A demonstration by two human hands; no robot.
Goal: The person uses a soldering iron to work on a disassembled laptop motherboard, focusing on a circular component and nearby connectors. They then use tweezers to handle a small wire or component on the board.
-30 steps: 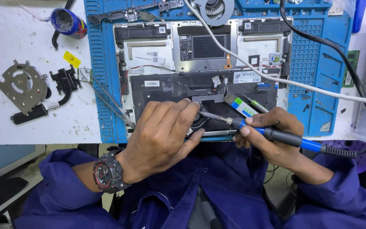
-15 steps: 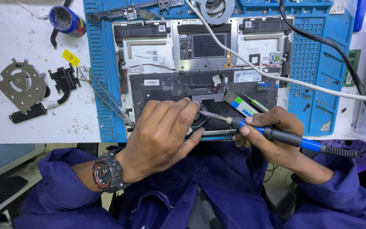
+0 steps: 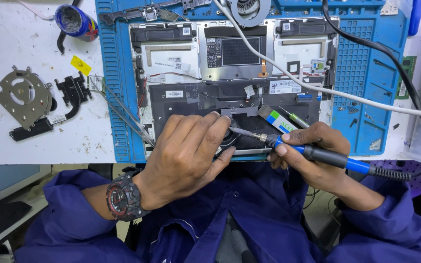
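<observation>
Now, iron: we hold the soldering iron [image 3: 317, 155] in our right hand [image 3: 313, 156], fingers wrapped around the dark and blue handle, thumb and forefinger pinched near its front end.
Iron place: lower middle of the frame, just right of centre, over the near edge of the opened laptop [image 3: 230, 83].
Iron axis: long axis runs almost level across the frame, a little down toward the right; the metal tip [image 3: 242, 131] points left and slightly up, the cord end points right.
Iron handling: we judge it light and stiff, the handle grippy; the tip is likely hot, so the handle is the only place to hold, and a pen-like grip near the front gives the finest control.
Cord: the black cord [image 3: 415, 97] runs from the handle's right end up along the right side of the frame; its pull may tug at the tip.
Left hand: our left hand [image 3: 186, 156] lies palm down on the laptop's near edge, fingers curled and pressing; we cannot tell whether it grasps anything beneath.
Laptop handling: flat, rigid, but fragile inside; we judge bracing on the frame edge safest.
Mat: the laptop sits on a blue mat [image 3: 366, 73].
Tweezers: grey tweezers [image 3: 123, 109] lie at the laptop's left edge.
Fan: a metal fan plate [image 3: 23, 95] rests at the left of the frame.
</observation>
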